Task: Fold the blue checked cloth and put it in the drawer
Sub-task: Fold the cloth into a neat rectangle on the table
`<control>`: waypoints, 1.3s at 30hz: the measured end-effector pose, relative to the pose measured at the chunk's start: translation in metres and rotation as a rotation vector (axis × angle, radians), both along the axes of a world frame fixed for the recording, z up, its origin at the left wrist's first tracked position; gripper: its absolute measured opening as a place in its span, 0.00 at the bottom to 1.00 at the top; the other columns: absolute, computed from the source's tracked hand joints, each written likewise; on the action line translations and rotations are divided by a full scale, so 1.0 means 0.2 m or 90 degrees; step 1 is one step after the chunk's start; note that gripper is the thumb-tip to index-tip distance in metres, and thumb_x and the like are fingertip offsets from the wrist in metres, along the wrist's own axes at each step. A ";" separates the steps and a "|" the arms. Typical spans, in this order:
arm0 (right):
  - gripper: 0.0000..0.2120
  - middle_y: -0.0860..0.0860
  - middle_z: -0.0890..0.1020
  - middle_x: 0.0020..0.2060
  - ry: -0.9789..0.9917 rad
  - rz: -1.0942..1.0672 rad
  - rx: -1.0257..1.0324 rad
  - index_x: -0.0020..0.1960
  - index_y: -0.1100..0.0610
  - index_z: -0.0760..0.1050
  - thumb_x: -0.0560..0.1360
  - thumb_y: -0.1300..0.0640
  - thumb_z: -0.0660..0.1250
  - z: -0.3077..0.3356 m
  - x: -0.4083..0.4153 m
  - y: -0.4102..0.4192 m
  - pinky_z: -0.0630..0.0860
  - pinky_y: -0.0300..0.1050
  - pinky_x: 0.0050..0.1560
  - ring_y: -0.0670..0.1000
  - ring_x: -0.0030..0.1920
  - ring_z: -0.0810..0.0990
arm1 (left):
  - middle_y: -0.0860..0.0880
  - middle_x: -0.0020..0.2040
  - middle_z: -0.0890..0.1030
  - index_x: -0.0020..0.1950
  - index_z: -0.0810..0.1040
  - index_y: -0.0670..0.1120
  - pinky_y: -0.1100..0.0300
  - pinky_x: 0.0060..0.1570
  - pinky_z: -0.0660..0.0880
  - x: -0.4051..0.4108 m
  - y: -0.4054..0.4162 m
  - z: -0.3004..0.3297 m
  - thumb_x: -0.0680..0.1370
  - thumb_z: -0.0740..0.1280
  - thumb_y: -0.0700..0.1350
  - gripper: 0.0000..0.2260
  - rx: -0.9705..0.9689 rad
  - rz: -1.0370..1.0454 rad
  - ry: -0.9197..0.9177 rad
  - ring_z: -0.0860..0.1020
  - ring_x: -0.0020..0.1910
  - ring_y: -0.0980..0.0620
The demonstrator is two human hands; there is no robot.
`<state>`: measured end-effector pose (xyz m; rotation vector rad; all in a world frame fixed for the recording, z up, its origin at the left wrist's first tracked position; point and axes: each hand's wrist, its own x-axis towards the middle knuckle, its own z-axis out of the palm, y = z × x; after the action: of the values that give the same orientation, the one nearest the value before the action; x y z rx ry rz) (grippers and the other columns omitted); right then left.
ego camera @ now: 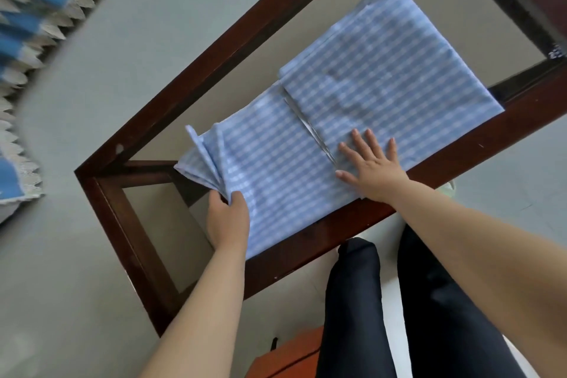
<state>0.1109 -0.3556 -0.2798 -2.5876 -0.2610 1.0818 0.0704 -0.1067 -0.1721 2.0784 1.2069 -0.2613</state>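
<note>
The blue checked cloth [352,101] lies partly folded across a glass-topped table with a dark wooden frame [171,101]. One half is laid over the far right; a fold line runs across the middle. My left hand [227,218] pinches the bunched near-left corner of the cloth, lifted off the glass in several layers. My right hand [371,163] rests flat with fingers spread on the cloth, beside the fold line, close to the table's near edge. No drawer is in view.
A blue rug with a pale jagged fringe [21,24] lies on the grey floor at the left. My dark trouser legs [399,301] stand at the table's near edge. An orange-brown object [285,356] sits on the floor below.
</note>
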 end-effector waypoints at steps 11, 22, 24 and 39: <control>0.26 0.48 0.74 0.66 0.360 -0.497 0.480 0.73 0.48 0.62 0.80 0.38 0.44 0.39 0.14 -0.30 0.66 0.48 0.65 0.54 0.64 0.75 | 0.49 0.50 0.79 0.66 0.67 0.44 0.60 0.34 0.76 0.62 -0.64 0.53 0.78 0.60 0.39 0.16 -0.330 -0.158 -0.088 0.80 0.46 0.52; 0.33 0.59 0.75 0.66 0.354 -0.983 0.587 0.59 0.52 0.75 0.72 0.28 0.52 0.29 0.13 -0.66 0.76 0.51 0.58 0.59 0.61 0.77 | 0.49 0.78 0.54 0.77 0.52 0.50 0.52 0.72 0.56 0.22 -1.02 -0.17 0.75 0.64 0.61 0.36 -0.051 -0.612 0.112 0.54 0.76 0.48; 0.24 0.53 0.80 0.56 0.344 -0.916 0.538 0.58 0.53 0.75 0.74 0.35 0.60 0.28 0.12 -0.60 0.77 0.43 0.46 0.52 0.49 0.80 | 0.51 0.79 0.39 0.78 0.41 0.54 0.49 0.74 0.48 0.11 -0.98 -0.27 0.74 0.61 0.66 0.41 0.034 -0.713 0.179 0.41 0.77 0.49; 0.07 0.47 0.81 0.43 0.020 -0.895 0.378 0.44 0.50 0.75 0.69 0.50 0.63 -0.02 0.00 -0.47 0.78 0.55 0.55 0.52 0.45 0.81 | 0.51 0.77 0.38 0.77 0.42 0.54 0.52 0.74 0.35 -0.06 -0.90 -0.69 0.75 0.56 0.31 0.38 0.200 -0.794 -0.130 0.33 0.75 0.50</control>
<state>0.1112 -0.4499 -0.2836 -1.5380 0.9529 0.3682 0.0586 -0.2866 -0.3095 2.7929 -0.3281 -0.4051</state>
